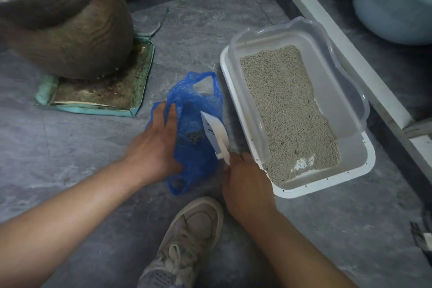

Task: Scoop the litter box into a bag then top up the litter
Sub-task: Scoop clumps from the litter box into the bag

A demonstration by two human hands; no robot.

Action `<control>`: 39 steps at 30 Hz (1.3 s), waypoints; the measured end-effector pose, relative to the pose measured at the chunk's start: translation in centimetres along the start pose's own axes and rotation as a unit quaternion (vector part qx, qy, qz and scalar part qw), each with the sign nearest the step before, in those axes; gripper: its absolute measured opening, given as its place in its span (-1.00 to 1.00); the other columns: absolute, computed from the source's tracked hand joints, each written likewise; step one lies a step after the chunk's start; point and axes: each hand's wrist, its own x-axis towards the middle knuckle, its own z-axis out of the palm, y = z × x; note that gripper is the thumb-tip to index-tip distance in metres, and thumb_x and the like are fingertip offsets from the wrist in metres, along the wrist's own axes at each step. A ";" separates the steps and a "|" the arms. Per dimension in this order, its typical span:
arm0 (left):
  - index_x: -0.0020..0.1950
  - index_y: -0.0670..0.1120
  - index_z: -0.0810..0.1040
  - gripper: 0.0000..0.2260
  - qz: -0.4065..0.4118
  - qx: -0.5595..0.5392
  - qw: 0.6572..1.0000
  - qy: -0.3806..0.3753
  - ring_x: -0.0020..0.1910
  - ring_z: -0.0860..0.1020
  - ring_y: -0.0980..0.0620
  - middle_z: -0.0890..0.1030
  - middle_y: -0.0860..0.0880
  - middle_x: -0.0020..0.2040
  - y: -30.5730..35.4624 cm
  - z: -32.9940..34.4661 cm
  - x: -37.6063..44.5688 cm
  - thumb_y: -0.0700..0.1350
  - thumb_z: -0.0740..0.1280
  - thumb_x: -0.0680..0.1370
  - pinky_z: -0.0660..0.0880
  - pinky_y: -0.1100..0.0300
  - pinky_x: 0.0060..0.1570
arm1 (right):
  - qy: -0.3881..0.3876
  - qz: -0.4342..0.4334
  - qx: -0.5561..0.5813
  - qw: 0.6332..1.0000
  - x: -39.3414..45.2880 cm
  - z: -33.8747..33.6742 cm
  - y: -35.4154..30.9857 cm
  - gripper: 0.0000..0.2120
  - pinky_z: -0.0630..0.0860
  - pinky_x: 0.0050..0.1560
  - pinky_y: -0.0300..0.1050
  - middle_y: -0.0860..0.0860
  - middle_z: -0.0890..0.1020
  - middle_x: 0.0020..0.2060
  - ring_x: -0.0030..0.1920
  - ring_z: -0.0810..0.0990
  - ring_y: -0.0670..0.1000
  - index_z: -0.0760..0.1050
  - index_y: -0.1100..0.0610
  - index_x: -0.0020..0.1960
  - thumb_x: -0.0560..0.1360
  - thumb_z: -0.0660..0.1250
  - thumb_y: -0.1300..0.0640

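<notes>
Scooping looks well under way, judging by what already lies in the bag (pixel 194 128): dark clumps show through the blue plastic, just left of the scoop (pixel 215 134). The bag lies on the floor (pixel 70 159) close beside the box (pixel 327 184), on its left. The left hand (pixel 154 147) rests on the bag's left edge with fingers extended, and appears to hold the mouth open; whether it pinches the plastic I cannot tell. The right hand (pixel 247 184), near the box's near-left corner, grips the scoop's handle, fingers curled round it. The white scoop is tipped blade-up over the bag, and looks empty or nearly so, though its inner face is hard to read.

Inside the box, pale grey litter (pixel 287 110) covers most of the bottom in a fairly even layer. One bare white patch shows near the box's near end, and bare plastic also shows along the near edge, so the layer seems thin there. No obvious clumps show in the litter, which suggests scooping is close to done, though small ones could be hidden. A clear raised rim sits on the white base.

Topping up does not appear to have begun: no litter sack or refill container can be identified near the box.

A shoe (pixel 187 241) sits nearer the camera than the box. A large brown pot (pixel 70 30) on a tray stands beyond the bag, well left of the box.
</notes>
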 end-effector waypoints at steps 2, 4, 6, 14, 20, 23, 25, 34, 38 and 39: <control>0.60 -0.02 -0.33 0.28 -0.001 -0.002 1.000 -0.005 0.49 0.29 -0.23 -0.32 0.02 0.58 0.1 0.0 0.0 0.15 0.58 0.24 0.50 -0.03 0.18 | 0.003 -0.001 0.010 1.000 -0.2 -0.3 0.0 -0.71 0.31 -0.11 -0.14 0.02 0.48 0.25 0.13 0.60 0.08 0.39 0.06 0.33 0.63 0.19 0.11; 0.60 -0.02 -0.33 0.28 -0.003 -0.008 1.000 -0.007 0.50 0.28 -0.24 -0.31 0.01 0.58 0.2 0.0 0.0 0.14 0.58 0.24 0.48 -0.03 0.20 | 0.008 0.001 0.024 1.000 -0.4 -0.8 0.0 -0.75 0.34 -0.08 -0.12 0.03 0.51 0.21 0.13 0.59 0.09 0.42 0.08 0.30 0.64 0.16 0.09; 0.60 -0.02 -0.33 0.28 -0.003 -0.012 1.000 -0.004 0.51 0.26 -0.24 -0.31 0.01 0.58 0.4 -0.1 0.1 0.14 0.58 0.24 0.46 -0.03 0.22 | 0.007 0.001 0.036 0.999 -0.7 -1.6 -0.1 -0.75 0.40 -0.02 -0.09 0.06 0.56 0.16 0.11 0.59 0.11 0.47 0.11 0.26 0.65 0.14 0.08; 0.61 -0.02 -0.29 0.21 -0.002 -0.044 0.999 0.004 0.46 0.34 -0.20 -0.28 0.02 0.58 1.5 -0.3 0.5 0.13 0.54 0.28 0.48 0.03 0.17 | -0.043 0.063 0.254 0.964 -1.1 -7.8 2.1 -0.72 0.37 -0.31 -0.16 -0.02 0.49 -0.41 -0.32 0.49 0.08 0.45 0.12 -0.28 0.57 0.29 0.03; 0.63 -0.05 -0.24 0.16 -0.017 -0.086 0.996 0.008 0.52 0.25 -0.20 -0.23 0.01 0.59 3.2 -0.3 1.1 0.11 0.53 0.33 0.39 -0.05 0.32 | -0.010 0.126 0.391 0.912 -1.3 -12.7 4.8 -0.76 0.34 -0.50 -0.15 0.14 0.51 -0.52 -0.53 0.46 0.09 0.57 0.18 -0.20 0.59 0.30 0.09; 0.63 -0.08 -0.22 0.13 -0.005 -0.089 0.996 0.007 0.57 0.15 -0.15 -0.21 -0.04 0.61 4.0 -0.1 1.4 0.16 0.52 0.37 0.31 -0.05 0.41 | 0.063 0.127 0.278 0.950 -0.2 -14.8 8.8 -0.79 0.40 -0.45 -0.12 0.15 0.57 -0.43 -0.45 0.56 0.13 0.57 0.15 -0.15 0.59 0.29 0.08; 0.63 -0.09 -0.21 0.10 0.004 -0.098 0.995 0.005 0.59 0.10 -0.15 -0.21 -0.05 0.62 4.5 0.1 1.5 0.21 0.49 0.40 0.27 -0.08 0.46 | 0.083 0.112 0.088 0.986 0.8 -15.0 12.2 -0.84 0.45 -0.27 -0.13 0.07 0.62 -0.27 -0.22 0.62 0.17 0.56 0.10 -0.07 0.58 0.26 0.05; 0.63 -0.15 -0.13 0.06 -0.001 -0.130 0.991 0.015 0.60 0.09 -0.16 -0.14 -0.11 0.64 8.8 -0.8 2.0 0.50 0.12 0.39 0.22 -0.12 0.47 | -0.037 0.093 -0.261 0.960 2.4 -12.6 14.5 -0.67 0.56 0.08 0.10 0.13 0.45 0.24 0.15 0.60 0.23 0.44 0.12 0.31 0.56 0.20 0.26; 0.63 -0.14 -0.13 0.04 -0.014 -0.139 0.990 0.011 0.59 0.12 -0.19 -0.14 -0.11 0.64 10.2 -1.0 2.5 0.53 0.05 0.41 0.24 -0.16 0.44 | -0.072 0.055 -0.296 0.951 1.6 -11.5 13.4 -0.65 0.52 -0.06 0.05 0.13 0.44 0.24 0.13 0.62 0.22 0.43 0.15 0.34 0.56 0.19 0.30; 0.63 -0.14 -0.14 0.05 -0.016 -0.137 0.990 0.008 0.58 0.13 -0.20 -0.15 -0.11 0.64 10.3 -1.0 2.7 0.55 0.03 0.40 0.25 -0.18 0.43 | -0.074 0.045 -0.297 0.951 1.4 -11.7 13.3 -0.65 0.49 -0.11 0.03 0.12 0.45 0.21 0.11 0.62 0.21 0.45 0.14 0.31 0.55 0.20 0.30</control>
